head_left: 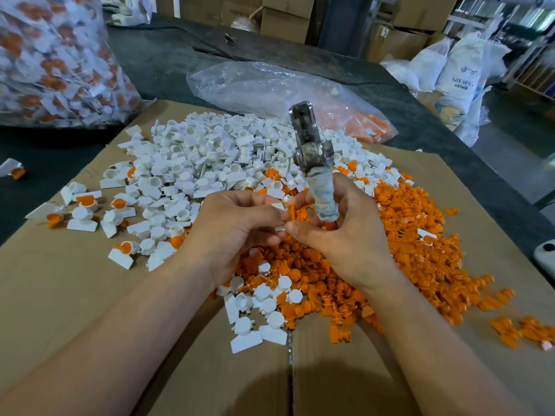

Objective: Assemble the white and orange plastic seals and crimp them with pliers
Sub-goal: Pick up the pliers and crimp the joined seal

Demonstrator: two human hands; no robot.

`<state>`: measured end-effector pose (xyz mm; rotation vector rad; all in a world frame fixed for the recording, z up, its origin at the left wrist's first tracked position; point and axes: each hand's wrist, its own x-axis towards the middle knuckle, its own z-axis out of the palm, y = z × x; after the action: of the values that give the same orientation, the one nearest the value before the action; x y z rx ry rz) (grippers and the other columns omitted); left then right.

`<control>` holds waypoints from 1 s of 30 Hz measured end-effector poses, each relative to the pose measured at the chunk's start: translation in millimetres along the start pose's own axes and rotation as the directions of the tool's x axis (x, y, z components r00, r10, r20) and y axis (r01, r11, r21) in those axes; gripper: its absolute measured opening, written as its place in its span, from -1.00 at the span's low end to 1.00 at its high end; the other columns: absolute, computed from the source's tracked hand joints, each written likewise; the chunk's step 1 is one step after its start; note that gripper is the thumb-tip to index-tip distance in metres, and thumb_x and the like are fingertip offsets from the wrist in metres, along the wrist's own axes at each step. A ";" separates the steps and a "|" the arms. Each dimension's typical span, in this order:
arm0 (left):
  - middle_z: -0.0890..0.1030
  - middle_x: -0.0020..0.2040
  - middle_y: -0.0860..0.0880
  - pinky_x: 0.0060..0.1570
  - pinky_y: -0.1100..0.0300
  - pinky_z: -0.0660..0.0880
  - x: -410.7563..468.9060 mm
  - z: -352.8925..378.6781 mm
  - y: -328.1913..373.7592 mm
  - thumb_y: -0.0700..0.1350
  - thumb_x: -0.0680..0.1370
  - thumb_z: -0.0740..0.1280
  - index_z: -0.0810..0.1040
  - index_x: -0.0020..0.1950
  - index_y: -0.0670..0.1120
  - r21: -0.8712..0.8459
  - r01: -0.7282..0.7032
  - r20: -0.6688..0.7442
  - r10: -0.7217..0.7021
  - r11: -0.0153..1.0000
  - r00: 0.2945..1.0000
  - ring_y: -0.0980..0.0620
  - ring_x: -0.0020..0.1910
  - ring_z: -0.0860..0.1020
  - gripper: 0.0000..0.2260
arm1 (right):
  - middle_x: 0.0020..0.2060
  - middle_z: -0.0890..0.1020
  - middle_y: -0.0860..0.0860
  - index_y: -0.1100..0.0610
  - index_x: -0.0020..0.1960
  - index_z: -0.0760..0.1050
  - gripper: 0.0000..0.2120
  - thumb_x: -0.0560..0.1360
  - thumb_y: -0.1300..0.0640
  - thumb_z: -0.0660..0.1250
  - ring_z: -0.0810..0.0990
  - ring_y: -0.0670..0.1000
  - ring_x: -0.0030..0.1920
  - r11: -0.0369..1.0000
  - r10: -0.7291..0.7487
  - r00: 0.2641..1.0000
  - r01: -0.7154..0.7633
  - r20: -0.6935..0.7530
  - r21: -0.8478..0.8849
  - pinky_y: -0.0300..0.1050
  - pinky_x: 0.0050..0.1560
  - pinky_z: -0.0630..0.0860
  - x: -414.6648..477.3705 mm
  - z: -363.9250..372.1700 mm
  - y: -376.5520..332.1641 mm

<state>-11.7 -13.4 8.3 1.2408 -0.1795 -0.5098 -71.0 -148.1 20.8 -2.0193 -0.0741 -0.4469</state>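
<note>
orange seal (289, 212), one, pinched by left fingers (264, 218), one pliers (310, 145) gripped by right fingers (304, 233)

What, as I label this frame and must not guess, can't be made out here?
Head view only:
- the seal pieces: mostly covered by the fingers of the left hand and right hand; joined or not, cannot tell.
- the pliers: handle ends hidden inside the right hand.
- the bag of seals: cut off by the left and top edges.
- the grey object: cut off by the right edge, unidentifiable.
</note>
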 end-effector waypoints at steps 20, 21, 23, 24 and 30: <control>0.58 -0.46 -0.10 -0.51 0.33 0.49 1.0 -0.4 0.7 -0.37 0.23 0.41 0.57 -0.36 -0.22 -0.003 -0.063 -0.031 0.063 0.998 0.998 0.06 -0.51 0.55 -0.91 | -0.18 0.61 -0.03 0.00 -0.10 0.44 -0.69 0.29 0.21 0.51 0.51 -0.22 -0.34 0.999 0.020 1.000 -0.020 0.006 0.048 -0.27 -0.29 0.47 0.2 -3.7 -1.1; 0.58 -0.46 -0.09 -0.50 0.33 0.49 1.0 -0.9 1.3 -0.35 0.23 0.41 0.57 -0.36 -0.20 -0.007 -0.096 -0.042 0.096 0.995 0.995 0.06 -0.50 0.55 -0.91 | -0.20 0.61 -0.04 0.02 -0.11 0.44 -0.73 0.29 0.18 0.47 0.51 -0.20 -0.34 0.997 0.033 0.999 -0.033 -0.008 0.064 -0.24 -0.29 0.48 0.4 -5.3 -1.1; 0.59 -0.46 -0.06 -0.47 0.32 0.49 1.1 -2.9 3.0 -0.38 0.29 0.41 0.59 -0.39 -0.14 0.004 -0.173 -0.073 0.173 0.985 0.982 0.06 -0.49 0.56 -0.85 | -0.27 0.59 -0.10 0.06 -0.12 0.45 -0.82 0.31 0.14 0.39 0.50 -0.18 -0.35 0.997 0.054 0.998 -0.052 -0.032 0.063 -0.26 -0.30 0.48 1.4 -10.5 -0.9; 0.58 -0.47 -0.05 -0.46 0.31 0.49 1.0 -4.1 4.1 -0.37 0.30 0.41 0.59 -0.40 -0.12 0.006 -0.204 -0.084 0.204 0.979 0.975 0.06 -0.48 0.56 -0.83 | -0.31 0.57 -0.12 0.06 -0.13 0.45 -0.84 0.31 0.12 0.37 0.51 -0.16 -0.33 0.997 0.067 0.997 -0.066 -0.037 0.043 -0.25 -0.28 0.48 2.2 -13.4 -1.1; 0.59 -0.45 -0.03 -0.42 0.27 0.49 2.3 -11.0 9.3 -0.20 0.19 0.44 0.61 -0.38 -0.08 -0.031 -0.306 -0.152 0.298 0.952 0.942 0.04 -0.45 0.57 -0.94 | -0.33 0.49 0.06 0.14 -0.15 0.44 -0.78 0.28 0.04 0.30 0.46 0.09 -0.30 0.983 0.138 0.990 -0.136 0.012 -0.119 0.05 -0.23 0.42 2.2 -21.6 -3.6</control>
<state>-2.8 -2.9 13.1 1.1665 -0.2264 -0.1554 -75.9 -165.4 33.4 -2.1295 0.0810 -0.3506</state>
